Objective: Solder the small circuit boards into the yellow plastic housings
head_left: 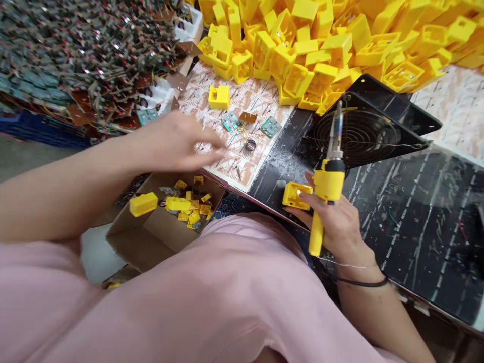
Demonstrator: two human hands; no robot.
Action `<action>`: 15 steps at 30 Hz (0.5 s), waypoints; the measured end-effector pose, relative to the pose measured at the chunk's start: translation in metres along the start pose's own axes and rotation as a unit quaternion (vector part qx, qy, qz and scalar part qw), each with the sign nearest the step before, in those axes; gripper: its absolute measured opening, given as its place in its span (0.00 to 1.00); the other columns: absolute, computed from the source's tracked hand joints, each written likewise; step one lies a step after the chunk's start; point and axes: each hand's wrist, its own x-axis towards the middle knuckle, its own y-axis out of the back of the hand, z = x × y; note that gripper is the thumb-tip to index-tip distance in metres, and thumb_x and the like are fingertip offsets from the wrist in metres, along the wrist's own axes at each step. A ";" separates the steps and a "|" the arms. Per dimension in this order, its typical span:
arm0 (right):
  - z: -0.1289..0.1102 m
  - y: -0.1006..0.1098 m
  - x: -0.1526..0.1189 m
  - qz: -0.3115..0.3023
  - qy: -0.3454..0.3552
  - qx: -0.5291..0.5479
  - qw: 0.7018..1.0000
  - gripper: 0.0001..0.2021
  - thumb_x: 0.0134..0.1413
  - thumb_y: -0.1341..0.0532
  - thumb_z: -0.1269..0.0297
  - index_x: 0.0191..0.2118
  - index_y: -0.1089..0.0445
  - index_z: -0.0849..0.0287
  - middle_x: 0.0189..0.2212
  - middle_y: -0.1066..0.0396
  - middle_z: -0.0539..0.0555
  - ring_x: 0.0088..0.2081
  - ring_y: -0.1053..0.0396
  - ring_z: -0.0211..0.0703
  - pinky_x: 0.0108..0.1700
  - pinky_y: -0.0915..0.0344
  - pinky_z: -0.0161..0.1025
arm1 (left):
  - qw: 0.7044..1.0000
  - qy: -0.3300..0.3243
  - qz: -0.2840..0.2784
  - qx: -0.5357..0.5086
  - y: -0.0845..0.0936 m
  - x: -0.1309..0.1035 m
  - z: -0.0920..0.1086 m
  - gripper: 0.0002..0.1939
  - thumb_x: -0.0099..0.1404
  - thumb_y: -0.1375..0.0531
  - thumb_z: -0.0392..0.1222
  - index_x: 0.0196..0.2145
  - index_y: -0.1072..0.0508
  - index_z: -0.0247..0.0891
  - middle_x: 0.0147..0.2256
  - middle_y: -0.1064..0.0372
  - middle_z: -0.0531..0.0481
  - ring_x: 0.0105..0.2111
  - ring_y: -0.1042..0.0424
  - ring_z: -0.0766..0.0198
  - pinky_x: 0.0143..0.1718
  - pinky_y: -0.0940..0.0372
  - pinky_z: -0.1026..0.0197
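My left hand (185, 143) is over the left part of the worktop, smeared by motion, its fingers stretched out and apart with nothing visible in them. My right hand (340, 224), at the worktop's front edge, is closed around a yellow-handled soldering iron (328, 184) with its metal tip pointing up. The same hand's fingers also grip a small open yellow plastic housing (297, 195). Between the hands lie green circuit boards (270, 127), a brown board (247, 117) and a small round black part (250, 145) with thin wires.
Yellow housings (298, 50) are heaped at the back, with a single housing (219, 97) nearer. A black fan (363, 126) stands behind the iron. Wired boards (94, 55) pile up at left. Below, a cardboard box (151, 237) holds yellow parts; a yellow block (143, 204) shows at its left edge.
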 end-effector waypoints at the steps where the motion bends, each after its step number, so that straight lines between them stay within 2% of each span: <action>1: -0.002 -0.003 0.004 0.002 0.003 -0.009 1.000 0.17 0.59 0.30 0.68 0.51 0.32 0.56 0.44 0.22 0.59 0.47 0.22 0.52 0.48 0.23 0.45 | 1.000 0.008 0.007 -0.001 -0.007 0.016 -0.005 0.23 0.67 0.40 0.60 0.48 0.23 0.40 0.44 0.24 0.44 0.50 0.25 0.53 0.52 0.30 0.51; 5: -0.006 -0.013 0.013 -0.016 -0.019 -0.028 0.999 0.18 0.61 0.31 0.62 0.53 0.34 0.55 0.42 0.22 0.57 0.47 0.22 0.51 0.52 0.25 0.46 | 0.999 0.031 0.009 0.008 -0.056 0.100 -0.027 0.21 0.64 0.38 0.57 0.46 0.23 0.38 0.43 0.26 0.45 0.55 0.27 0.49 0.56 0.33 0.49; 7: -0.005 -0.014 0.011 -0.025 -0.035 -0.013 0.999 0.19 0.61 0.31 0.61 0.54 0.35 0.55 0.45 0.23 0.58 0.50 0.23 0.52 0.57 0.27 0.51 | 0.997 0.047 -0.036 0.046 -0.073 0.137 -0.034 0.17 0.61 0.35 0.53 0.40 0.22 0.36 0.38 0.26 0.46 0.51 0.25 0.47 0.53 0.32 0.48; 8: -0.005 -0.014 0.009 -0.029 -0.038 -0.001 0.999 0.19 0.61 0.31 0.62 0.55 0.36 0.55 0.45 0.23 0.58 0.51 0.23 0.52 0.59 0.28 0.53 | 0.994 0.046 -0.068 0.067 -0.074 0.150 -0.035 0.16 0.59 0.34 0.51 0.37 0.22 0.36 0.35 0.26 0.47 0.48 0.24 0.47 0.51 0.31 0.48; 10: -0.003 -0.013 0.006 -0.034 -0.037 0.016 0.999 0.19 0.62 0.32 0.66 0.55 0.36 0.55 0.46 0.23 0.58 0.52 0.23 0.52 0.58 0.27 0.52 | 0.986 0.046 -0.131 0.097 -0.061 0.166 -0.032 0.13 0.55 0.33 0.48 0.35 0.21 0.37 0.31 0.27 0.51 0.43 0.23 0.50 0.47 0.30 0.50; 12: -0.001 -0.012 0.004 -0.024 -0.028 0.023 0.999 0.19 0.61 0.33 0.70 0.55 0.36 0.55 0.44 0.22 0.57 0.48 0.22 0.50 0.54 0.25 0.48 | 0.980 0.058 -0.166 0.092 -0.032 0.170 -0.021 0.15 0.57 0.35 0.45 0.41 0.20 0.38 0.32 0.26 0.53 0.41 0.23 0.54 0.46 0.29 0.52; 14: 0.001 -0.011 0.003 -0.008 -0.029 0.026 0.999 0.20 0.60 0.32 0.71 0.55 0.35 0.55 0.41 0.23 0.56 0.44 0.22 0.48 0.52 0.24 0.46 | 0.984 0.077 -0.152 0.053 0.003 0.165 -0.009 0.20 0.62 0.40 0.40 0.51 0.21 0.37 0.37 0.24 0.51 0.41 0.23 0.58 0.46 0.30 0.55; 15: 0.002 -0.010 0.003 -0.001 -0.032 0.028 0.999 0.21 0.59 0.32 0.71 0.55 0.35 0.56 0.40 0.23 0.56 0.43 0.22 0.48 0.52 0.24 0.46 | 0.989 0.077 -0.124 0.030 0.017 0.160 -0.003 0.22 0.59 0.39 0.37 0.51 0.22 0.34 0.38 0.23 0.51 0.40 0.23 0.60 0.44 0.30 0.56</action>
